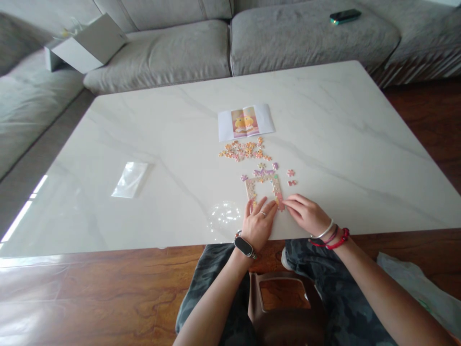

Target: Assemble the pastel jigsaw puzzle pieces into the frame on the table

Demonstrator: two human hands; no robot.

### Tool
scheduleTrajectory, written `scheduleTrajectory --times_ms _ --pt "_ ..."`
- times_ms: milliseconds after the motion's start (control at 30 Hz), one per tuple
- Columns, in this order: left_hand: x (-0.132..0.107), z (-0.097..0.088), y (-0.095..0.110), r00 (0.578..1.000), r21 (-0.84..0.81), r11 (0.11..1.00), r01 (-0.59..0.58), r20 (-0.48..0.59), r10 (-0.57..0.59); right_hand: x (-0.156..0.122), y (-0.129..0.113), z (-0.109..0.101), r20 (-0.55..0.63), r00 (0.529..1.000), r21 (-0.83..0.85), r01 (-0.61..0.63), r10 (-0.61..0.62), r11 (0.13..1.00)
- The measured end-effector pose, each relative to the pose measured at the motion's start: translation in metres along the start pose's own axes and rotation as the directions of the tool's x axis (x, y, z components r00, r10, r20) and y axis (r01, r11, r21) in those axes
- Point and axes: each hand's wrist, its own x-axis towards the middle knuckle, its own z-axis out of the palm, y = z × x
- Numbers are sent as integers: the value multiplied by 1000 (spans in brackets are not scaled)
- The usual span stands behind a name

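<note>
A small jigsaw frame (262, 185) of pastel pieces lies near the front edge of the white marble table (173, 158). My left hand (257, 223) rests at the frame's lower edge, fingers bent and pressing on its bottom pieces. My right hand (306, 214) meets it from the right, fingertips pinched at the frame's lower right corner. A heap of loose puzzle pieces (245, 150) lies just beyond the frame. Two single pieces (291, 178) sit to its right. A printed reference picture (246, 121) lies behind the heap.
A clear plastic bag (130, 179) lies on the table's left part. A grey sofa (201, 48) runs behind the table, with a white box (88, 43) and a dark phone (345, 16) on it. A white bag (418, 288) lies on the wooden floor at right.
</note>
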Motion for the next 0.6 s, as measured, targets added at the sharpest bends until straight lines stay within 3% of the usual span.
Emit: scheduleTrajectory --times_ms 100,200,367,467,600 --pt "7 -5 -3 999 -98 995 8 -49 -13 8 16 -9 -131 984 37 -120 124 992" --pt "9 -11 -13 993 -198 980 29 -110 -51 16 36 -15 -188 960 7 -212 209 977" --pt "-1 -14 -41 939 -169 957 235 -216 -268 26 55 -12 -120 973 -17 -203 200 979" --pt "-5 -13 -52 936 -83 951 297 -170 -307 30 56 -9 -66 979 -2 -194 193 981" --pt "0 -14 -56 949 -46 957 287 -120 -291 34 57 -8 -56 980 41 -190 192 981"
